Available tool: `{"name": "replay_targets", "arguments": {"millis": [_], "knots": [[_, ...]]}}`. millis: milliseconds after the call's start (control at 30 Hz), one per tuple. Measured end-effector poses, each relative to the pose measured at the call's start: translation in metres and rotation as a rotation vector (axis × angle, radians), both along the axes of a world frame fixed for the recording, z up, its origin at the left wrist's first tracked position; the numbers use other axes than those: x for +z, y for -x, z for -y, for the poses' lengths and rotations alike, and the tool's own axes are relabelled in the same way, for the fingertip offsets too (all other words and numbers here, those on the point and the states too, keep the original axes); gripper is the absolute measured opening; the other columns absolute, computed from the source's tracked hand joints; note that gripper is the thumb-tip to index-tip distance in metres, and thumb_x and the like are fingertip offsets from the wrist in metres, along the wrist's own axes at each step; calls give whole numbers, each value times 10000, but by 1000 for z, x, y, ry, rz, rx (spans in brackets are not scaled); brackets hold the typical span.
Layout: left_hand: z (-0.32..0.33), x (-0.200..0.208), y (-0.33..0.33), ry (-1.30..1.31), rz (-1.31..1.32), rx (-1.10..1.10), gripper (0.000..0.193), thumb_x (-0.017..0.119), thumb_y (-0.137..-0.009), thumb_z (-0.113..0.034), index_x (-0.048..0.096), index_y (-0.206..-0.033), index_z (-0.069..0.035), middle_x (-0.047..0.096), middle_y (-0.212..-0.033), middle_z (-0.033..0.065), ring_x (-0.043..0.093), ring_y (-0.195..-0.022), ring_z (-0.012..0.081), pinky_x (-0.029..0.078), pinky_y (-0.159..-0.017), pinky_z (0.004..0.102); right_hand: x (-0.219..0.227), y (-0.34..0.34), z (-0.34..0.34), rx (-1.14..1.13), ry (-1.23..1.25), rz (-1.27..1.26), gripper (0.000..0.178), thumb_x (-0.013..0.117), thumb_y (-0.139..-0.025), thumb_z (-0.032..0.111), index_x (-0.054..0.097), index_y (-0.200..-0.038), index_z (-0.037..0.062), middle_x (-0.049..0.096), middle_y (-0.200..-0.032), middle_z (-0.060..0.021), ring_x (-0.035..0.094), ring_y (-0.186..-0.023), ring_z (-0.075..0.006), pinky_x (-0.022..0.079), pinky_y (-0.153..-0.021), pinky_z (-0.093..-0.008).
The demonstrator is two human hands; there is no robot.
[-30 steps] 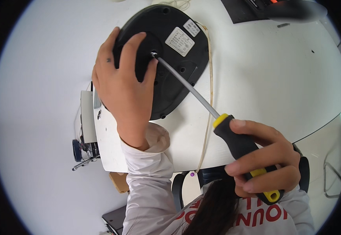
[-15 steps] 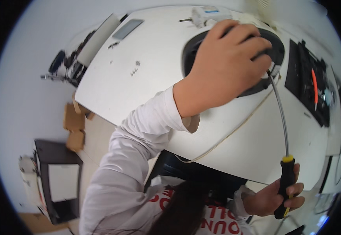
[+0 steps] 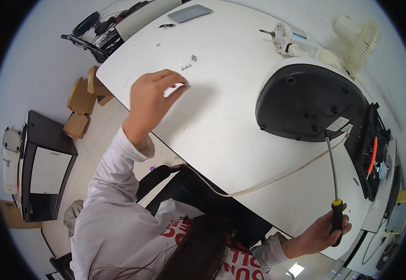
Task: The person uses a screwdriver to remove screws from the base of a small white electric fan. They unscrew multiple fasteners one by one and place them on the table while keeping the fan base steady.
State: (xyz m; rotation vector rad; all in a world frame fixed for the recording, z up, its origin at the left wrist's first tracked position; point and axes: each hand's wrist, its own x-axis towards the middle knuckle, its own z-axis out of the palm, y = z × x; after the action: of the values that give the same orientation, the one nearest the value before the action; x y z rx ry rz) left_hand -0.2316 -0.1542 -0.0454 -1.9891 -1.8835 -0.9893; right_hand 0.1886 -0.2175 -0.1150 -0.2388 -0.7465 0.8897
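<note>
My left hand (image 3: 148, 99) is raised over the left part of the white table (image 3: 231, 112), thumb and forefinger pinched on a small metallic screw that barely shows. Just beyond its fingers lie several small screws (image 3: 187, 67). In my right hand (image 3: 322, 232), low on the right, is a long screwdriver (image 3: 336, 219) with a black and yellow handle. Its shaft points away from me, and the tip meets the near edge of a rounded black base (image 3: 296, 100) lying underside up. That base has several holes and a pale label; whether the tip sits in one cannot be told.
Behind the base are a white motor (image 3: 292, 39) with a metal shaft and a cream fan (image 3: 364, 44). A cord (image 3: 277, 178) crosses the table's near side. An open black tool case (image 3: 368, 163) lies right, a grey tray (image 3: 190, 13) far left. Cardboard boxes (image 3: 81, 95) stand beyond the left edge.
My left hand has left the black base and moved left with a small screw pinched in it. The base is now uncovered. My right hand still holds the screwdriver; the view has shifted.
</note>
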Motion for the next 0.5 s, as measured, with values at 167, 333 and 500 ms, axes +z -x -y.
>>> {"name": "replay_targets", "arguments": {"millis": [167,333,500], "knots": [[-5,-9,32,206,-198,205,72,686,-752,-135,661,-805,-94,651,-781,27,617,-667,191,475,-607,305,2,15,-9,61,151,-176,151,484,-913,-2,578,-1028,25,583,-1165,-112,356,-1297,-371,346,-1108,-414],[-35,-41,67,335,-360,273,47,640,-773,-139,647,-794,-98,662,-796,33,626,-704,226,480,-609,340,0,15,-9,-32,207,-65,129,495,-918,21,586,-1009,30,585,-1163,-118,361,-1294,-370,330,-1115,-412],[-59,-40,73,385,-331,293,48,641,-756,-136,651,-792,-105,669,-768,30,630,-735,241,490,-617,355,2,19,-6,-62,231,-154,121,508,-911,21,592,-997,32,585,-1166,-125,380,-1280,-376,319,-1118,-415]]}}
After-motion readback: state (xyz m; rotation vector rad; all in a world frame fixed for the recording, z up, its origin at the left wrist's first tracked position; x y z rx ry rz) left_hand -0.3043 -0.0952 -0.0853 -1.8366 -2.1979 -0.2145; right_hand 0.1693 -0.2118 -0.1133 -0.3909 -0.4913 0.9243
